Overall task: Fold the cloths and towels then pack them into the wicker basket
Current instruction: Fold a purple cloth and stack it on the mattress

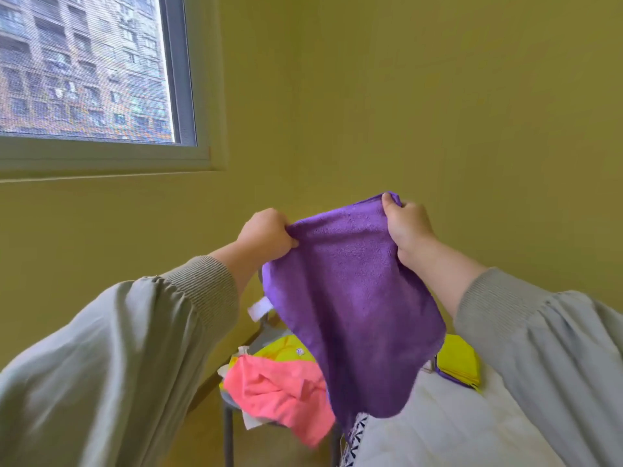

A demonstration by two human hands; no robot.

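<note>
A purple cloth [354, 298] hangs in the air in front of me, held up by its top edge. My left hand [266, 235] grips the cloth's upper left corner. My right hand [408, 224] pinches the upper right corner, a little higher. A white label [259, 308] dangles from the cloth's left edge. Below it, a pink cloth [279, 392] and a yellow cloth [286, 352] lie crumpled in a pile on a stool [229, 419]. No wicker basket is in view.
A stack of folded yellow cloths [460, 362] lies on the white surface [455, 426] at the lower right. Yellow-green walls meet in a corner ahead, and a window [84, 69] is at the upper left.
</note>
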